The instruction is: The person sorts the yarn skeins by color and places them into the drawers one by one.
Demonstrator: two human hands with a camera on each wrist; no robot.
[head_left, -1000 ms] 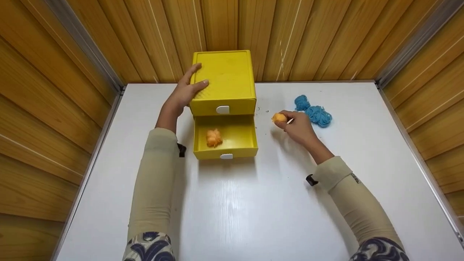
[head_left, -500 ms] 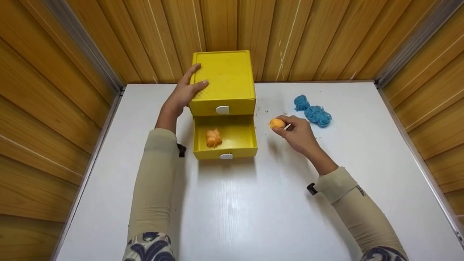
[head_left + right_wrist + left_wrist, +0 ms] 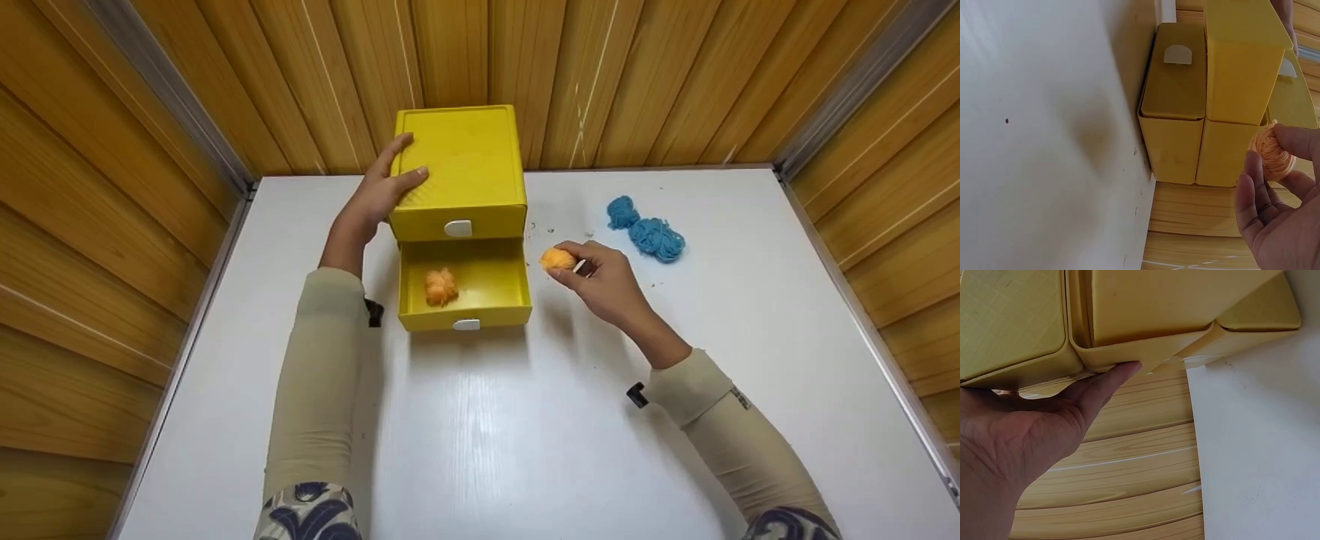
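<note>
A yellow drawer cabinet (image 3: 459, 154) stands at the back of the white table, with its middle drawer (image 3: 487, 283) pulled out. Inside that drawer lies an orange yarn ball (image 3: 440, 287), toward the left. My left hand (image 3: 375, 191) rests against the cabinet's upper left side, thumb and one fingertip over the top; in the left wrist view its straight thumb lies along the yellow wall. Just right of the drawer, my right hand (image 3: 609, 283) pinches a second orange yarn ball (image 3: 1273, 153) between thumb and fingers, above the table.
Two blue yarn balls, a small one (image 3: 622, 213) and a larger one (image 3: 657, 240), lie at the back right of the table. Wood-panelled walls (image 3: 660, 82) close in the back and both sides. A shut lower drawer (image 3: 1174, 84) shows beneath the pulled-out one.
My right hand has carried its orange yarn ball left and slightly toward me, closer to the drawer. The left hand stays on the cabinet.
</note>
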